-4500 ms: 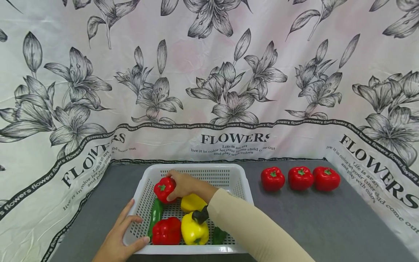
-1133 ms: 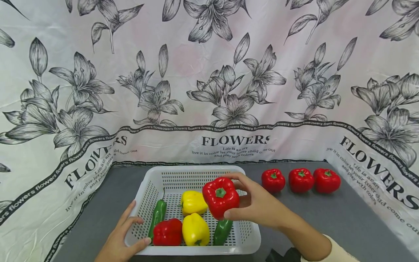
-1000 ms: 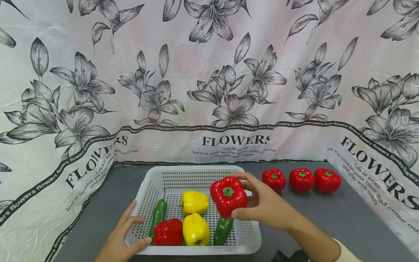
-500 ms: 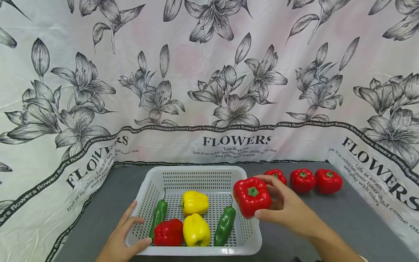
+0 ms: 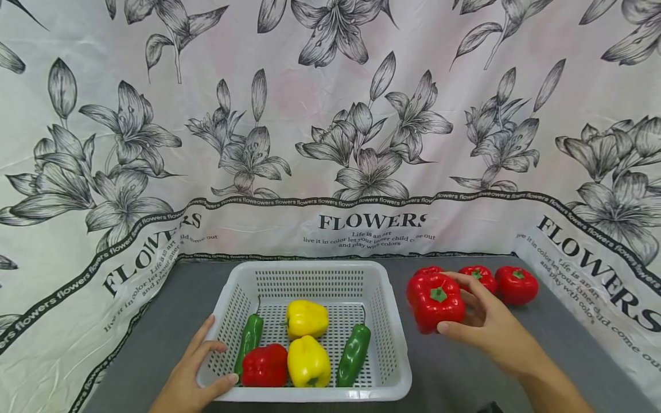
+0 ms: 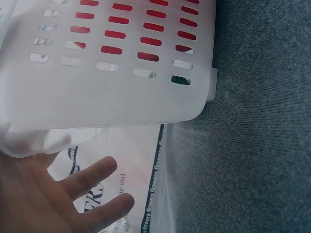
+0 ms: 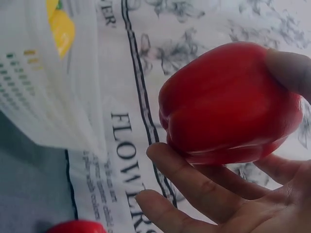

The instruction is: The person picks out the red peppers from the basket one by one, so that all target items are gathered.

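Note:
My right hand (image 5: 485, 321) holds a red bell pepper (image 5: 438, 298) between thumb and fingers, stem facing my head. In the head view it hangs right of the white plastic basket (image 5: 397, 344). The right wrist view shows the fingers around the glossy pepper (image 7: 228, 107). My left hand (image 5: 191, 367) holds the basket's front left corner, thumb and a finger over the rim; two straight fingers show outside in the left wrist view. The basket contains a red bell pepper (image 5: 264, 366), yellow peppers (image 5: 307, 319) and long green peppers (image 5: 353, 355).
Three red bell peppers stand in a row at the back right: one (image 5: 428, 269) is mostly hidden behind the held pepper, another (image 5: 477, 274) is partly behind my hand, and the last (image 5: 516, 285) is fully visible. A flower-printed cloth (image 5: 372, 223) encloses the grey table (image 5: 155, 344).
My right hand has lifted the red bell pepper from the basket's back left and carried it rightward past the right rim. My left hand stays at the basket's corner.

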The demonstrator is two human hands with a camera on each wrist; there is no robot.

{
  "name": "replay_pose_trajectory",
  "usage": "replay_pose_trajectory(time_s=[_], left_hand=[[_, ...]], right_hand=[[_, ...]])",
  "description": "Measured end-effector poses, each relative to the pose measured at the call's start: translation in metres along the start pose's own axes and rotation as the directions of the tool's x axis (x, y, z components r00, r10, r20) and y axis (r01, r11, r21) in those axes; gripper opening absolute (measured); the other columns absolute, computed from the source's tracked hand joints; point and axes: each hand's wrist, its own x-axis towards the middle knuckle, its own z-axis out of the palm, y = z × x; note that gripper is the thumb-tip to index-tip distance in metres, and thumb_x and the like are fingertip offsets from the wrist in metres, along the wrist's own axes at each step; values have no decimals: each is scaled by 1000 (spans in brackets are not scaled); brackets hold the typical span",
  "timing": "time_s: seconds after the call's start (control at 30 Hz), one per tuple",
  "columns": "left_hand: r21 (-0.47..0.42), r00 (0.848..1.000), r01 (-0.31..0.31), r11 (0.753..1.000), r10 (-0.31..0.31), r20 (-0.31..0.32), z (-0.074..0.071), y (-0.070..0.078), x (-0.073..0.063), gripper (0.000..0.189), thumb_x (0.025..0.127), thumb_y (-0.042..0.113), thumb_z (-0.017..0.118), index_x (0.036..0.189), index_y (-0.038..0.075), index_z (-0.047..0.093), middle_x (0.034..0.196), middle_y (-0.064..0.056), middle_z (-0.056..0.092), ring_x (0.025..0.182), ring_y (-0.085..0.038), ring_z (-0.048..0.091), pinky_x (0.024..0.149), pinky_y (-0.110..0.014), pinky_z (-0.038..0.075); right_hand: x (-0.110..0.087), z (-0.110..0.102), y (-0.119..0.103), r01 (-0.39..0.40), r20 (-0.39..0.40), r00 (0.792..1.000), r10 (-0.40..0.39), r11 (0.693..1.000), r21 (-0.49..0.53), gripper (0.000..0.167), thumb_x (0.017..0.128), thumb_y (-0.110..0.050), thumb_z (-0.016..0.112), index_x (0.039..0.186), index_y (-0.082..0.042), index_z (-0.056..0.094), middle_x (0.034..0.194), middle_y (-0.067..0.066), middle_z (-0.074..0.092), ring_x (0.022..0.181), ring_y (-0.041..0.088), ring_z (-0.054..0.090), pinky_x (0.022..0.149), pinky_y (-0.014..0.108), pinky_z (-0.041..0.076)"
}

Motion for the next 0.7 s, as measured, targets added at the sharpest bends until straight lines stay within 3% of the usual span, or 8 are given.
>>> replay_pose_trajectory(time_s=[0.47,0.7], left_hand=[[25,1000,-24,999,24,-8,-1,-1,-2,36,80,29,77,107,12,58,156,-11,19,127,-42,31,86,-68,40],[20,1000,-19,1000,19,-4,0,-3,-1,36,81,29,77,107,13,58,156,-10,18,126,-41,32,85,-65,42]], right_hand=[[-9,-31,35,8,-68,998,-6,1000,23,66,91,-2,62,146,-13,27,135,13,37,110,18,54,79,42,55],[-10,-43,55,-56,-103,993,58,998,18,67,93,-6,62,147,-14,23,138,13,32,109,15,52,79,40,55]])
